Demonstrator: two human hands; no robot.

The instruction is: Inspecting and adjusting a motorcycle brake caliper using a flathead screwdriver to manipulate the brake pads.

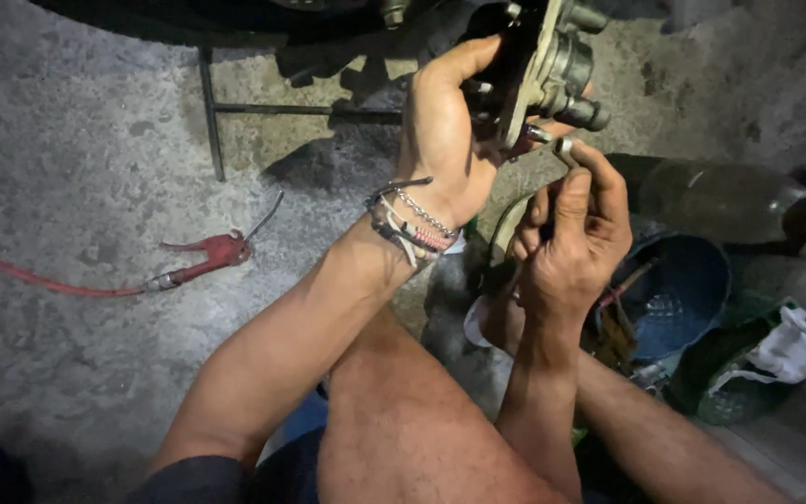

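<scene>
- Metal first: the caliper (552, 70), grey and greasy, sits at the top of our view, under the dark wheel (235, 19).
- Our left hand (445, 131) is wrapped around the caliper's left side, fingers closed on it, thumb pointing up along its edge.
- Our right hand (571, 233) is just below it, fingers pinched narrow around a small tool (543, 154) whose tip meets the caliper's lower edge. We cannot tell what kind of tool it is.
- To do this well, we judge that the left hand should hold the caliper steady while the right keeps the tool seated squarely, so it does not slip on the grease.
- Bracelets (412, 224) circle our left wrist, close to the work; they could snag.
- Red air gun (207, 257) with its hose lies on the concrete floor (67, 168), well apart to the left.
- Blue bowl (683, 289) sits near our right forearm, with a white rag (785, 350) beside it.
</scene>
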